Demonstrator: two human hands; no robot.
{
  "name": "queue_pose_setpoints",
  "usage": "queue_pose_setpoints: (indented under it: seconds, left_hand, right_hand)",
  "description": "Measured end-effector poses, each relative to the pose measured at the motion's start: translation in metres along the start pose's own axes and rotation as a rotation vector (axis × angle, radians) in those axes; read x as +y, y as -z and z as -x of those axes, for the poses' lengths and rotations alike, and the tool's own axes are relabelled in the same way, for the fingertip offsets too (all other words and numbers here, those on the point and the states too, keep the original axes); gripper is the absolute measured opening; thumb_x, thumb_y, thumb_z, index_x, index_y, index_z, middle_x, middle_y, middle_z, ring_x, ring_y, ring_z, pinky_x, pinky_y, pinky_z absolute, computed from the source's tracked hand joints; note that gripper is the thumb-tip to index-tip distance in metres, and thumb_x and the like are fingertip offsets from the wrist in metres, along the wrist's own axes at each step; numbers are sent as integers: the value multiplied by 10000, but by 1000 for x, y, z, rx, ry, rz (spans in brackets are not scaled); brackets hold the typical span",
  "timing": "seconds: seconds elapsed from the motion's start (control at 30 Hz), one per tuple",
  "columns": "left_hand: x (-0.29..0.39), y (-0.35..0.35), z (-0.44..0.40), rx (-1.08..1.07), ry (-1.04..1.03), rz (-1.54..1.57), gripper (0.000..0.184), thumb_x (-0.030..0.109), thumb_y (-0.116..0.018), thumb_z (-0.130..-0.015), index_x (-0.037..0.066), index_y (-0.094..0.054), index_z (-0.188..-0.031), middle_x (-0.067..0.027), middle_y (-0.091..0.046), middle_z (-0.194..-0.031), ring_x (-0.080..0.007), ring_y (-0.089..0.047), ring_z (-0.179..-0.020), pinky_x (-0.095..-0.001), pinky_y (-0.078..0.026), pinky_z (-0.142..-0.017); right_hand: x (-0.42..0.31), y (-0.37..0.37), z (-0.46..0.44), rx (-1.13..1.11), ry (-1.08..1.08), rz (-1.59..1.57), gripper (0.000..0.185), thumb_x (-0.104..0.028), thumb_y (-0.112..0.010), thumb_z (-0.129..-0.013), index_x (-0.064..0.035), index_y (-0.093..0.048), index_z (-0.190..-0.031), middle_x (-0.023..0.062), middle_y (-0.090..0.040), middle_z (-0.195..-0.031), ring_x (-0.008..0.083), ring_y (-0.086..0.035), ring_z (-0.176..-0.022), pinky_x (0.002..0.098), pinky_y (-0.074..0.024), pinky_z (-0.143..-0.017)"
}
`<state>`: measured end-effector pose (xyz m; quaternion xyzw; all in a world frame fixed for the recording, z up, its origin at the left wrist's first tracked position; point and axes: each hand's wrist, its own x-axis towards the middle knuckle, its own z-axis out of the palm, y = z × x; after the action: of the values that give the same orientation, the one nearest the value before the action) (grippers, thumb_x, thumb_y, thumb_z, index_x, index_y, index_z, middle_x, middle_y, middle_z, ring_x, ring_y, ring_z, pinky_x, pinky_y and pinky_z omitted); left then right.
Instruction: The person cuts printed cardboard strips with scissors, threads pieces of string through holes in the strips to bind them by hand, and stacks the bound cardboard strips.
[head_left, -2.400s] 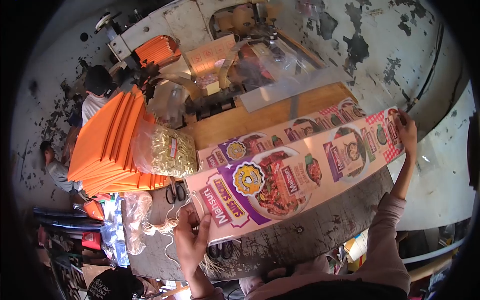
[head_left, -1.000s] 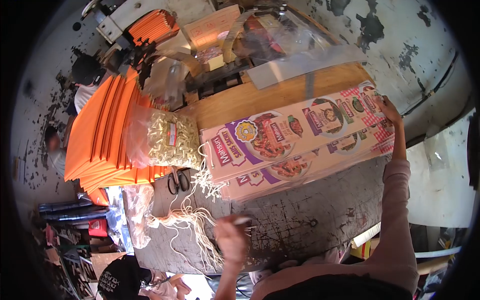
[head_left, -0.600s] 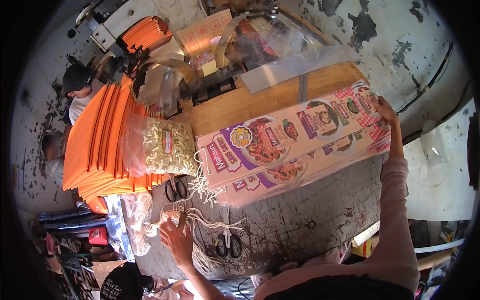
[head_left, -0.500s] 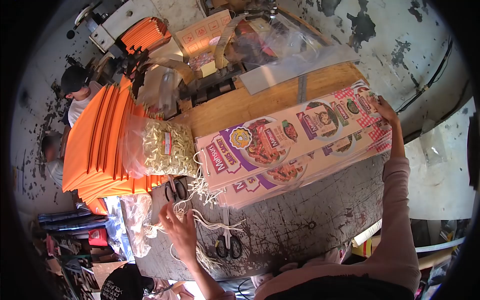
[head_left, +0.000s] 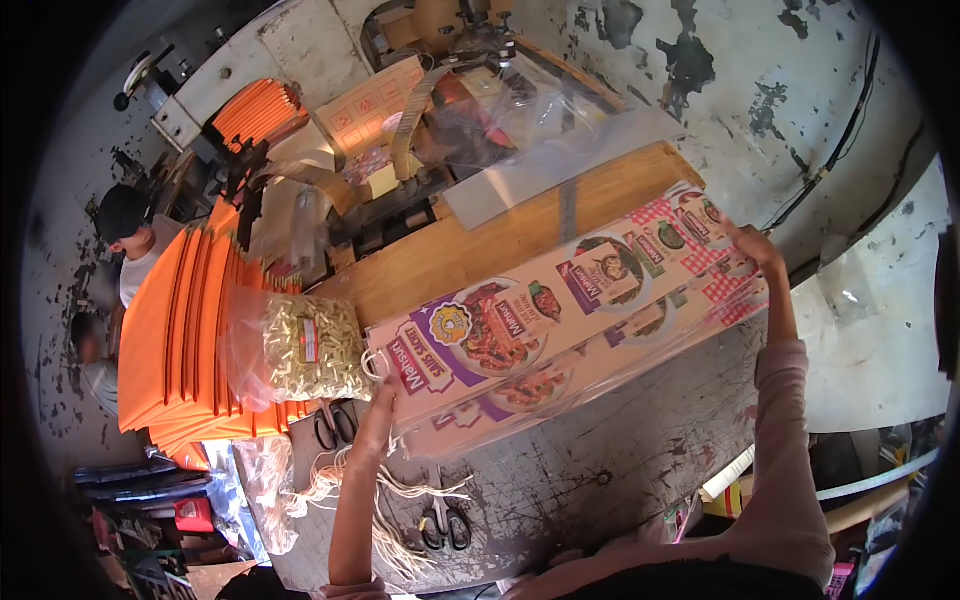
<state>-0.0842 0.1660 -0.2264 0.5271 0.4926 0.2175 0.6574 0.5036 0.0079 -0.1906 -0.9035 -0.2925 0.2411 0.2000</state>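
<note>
A pile of long pink printed cardboard sheets [head_left: 600,277] lies slantwise on the worn dark tabletop, the upper ones offset from those below. My left hand [head_left: 378,408] is at the pile's left end, beside the white string loop; its fingers are largely hidden. At the far right end my right hand [head_left: 752,243] rests on the edge of the sheets, fingers partly hidden. Loose white strings [head_left: 385,500] lie near my left forearm. Scissors with black handles [head_left: 445,525] lie on the table, and a second pair [head_left: 334,425] sits by the bag of gold pieces [head_left: 315,348].
Orange folded bags [head_left: 185,335] stand stacked at the left. Behind the sheets are a wooden board [head_left: 500,235], a clear plastic sheet [head_left: 560,170] and a machine [head_left: 400,215]. A person in a black cap [head_left: 122,213] is at the far left, with another person below.
My left hand has moved from the loose strings up to the left end of the sheets. My right hand stays at the right end. The camera view has shifted.
</note>
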Motion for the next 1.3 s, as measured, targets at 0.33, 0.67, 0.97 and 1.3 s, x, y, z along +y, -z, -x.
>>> queue_pose_setpoints:
  seconds: [0.33, 0.67, 0.97, 1.3]
  left_hand:
    - [19, -7, 21, -20, -8, 333, 604, 443, -548, -823, 20, -422, -1237, -102, -528, -1167, -212, -504, -1071, -356, -386, -922]
    - [3, 1, 26, 58, 86, 379, 620, 402, -638, -734, 48, -460, -1210, -89, -567, -1104, -235, -530, -1031, -385, -412, -897]
    - [1, -4, 64, -23, 29, 439, 791, 169, -735, -620, 1, -333, -1280, -116, -512, -1146, -251, -504, -1065, -376, -417, -912]
    - [-31, -29, 107, -280, -274, 405, 858, -42, -762, -551, -1, -319, -1284, -145, -472, -1203, -268, -477, -1111, -401, -393, -961]
  right_hand:
    - [9, -18, 8, 137, 97, -237, 810, -703, -488, -718, 69, -619, -927, 110, -578, -726, 187, -557, -644, 310, -445, -596]
    - [0, 3, -10, -198, 12, -505, 667, -546, -500, -828, 67, -560, -1082, 119, -636, -924, 165, -627, -713, 284, -533, -640]
    - [44, 0, -11, -166, 209, -806, 567, -284, -648, -802, 101, -447, -1166, 149, -597, -1010, 163, -608, -812, 267, -504, -692]
    - [208, 14, 15, 334, 613, -1164, 796, -323, -722, -710, 25, -324, -1305, 101, -442, -1264, 201, -440, -1153, 315, -365, -952]
